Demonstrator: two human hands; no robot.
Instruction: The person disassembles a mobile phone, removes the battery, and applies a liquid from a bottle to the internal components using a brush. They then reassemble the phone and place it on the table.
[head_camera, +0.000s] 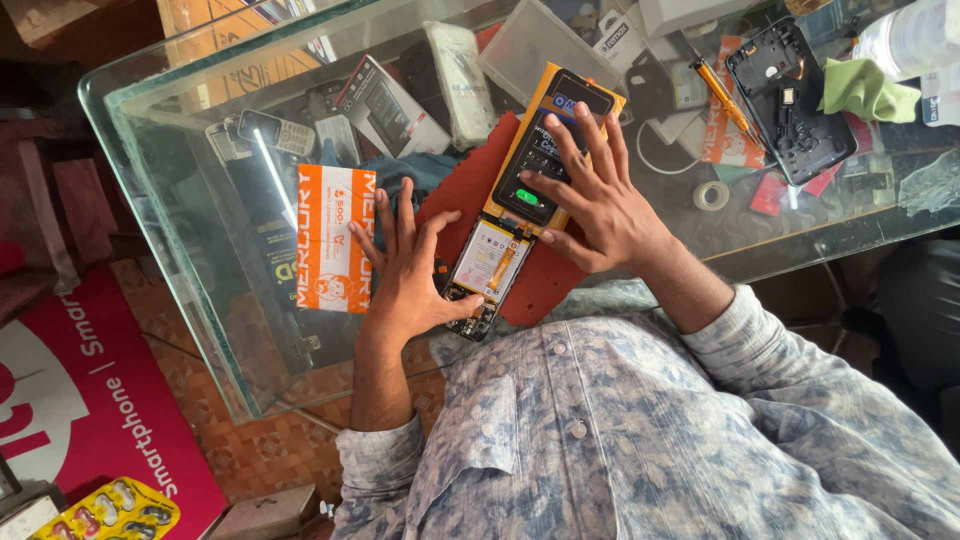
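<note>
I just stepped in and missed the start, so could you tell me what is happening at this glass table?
A person leans over the glass table. Their right hand lies flat on a lit phone screen panel, while the left hand steadies the opened phone body beside it. Both parts rest on a red mat. An orange screwdriver and another opened phone back lie further off.

Two hands (405, 275), one opened phone (487, 270), one screwdriver (725, 98), one tape roll (711, 195)

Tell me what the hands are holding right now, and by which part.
Nothing is lifted. The right hand presses flat on the screen of the yellow-edged phone display. The left hand rests beside the opened phone body, its thumb touching the lower end, on the red mat.
</note>
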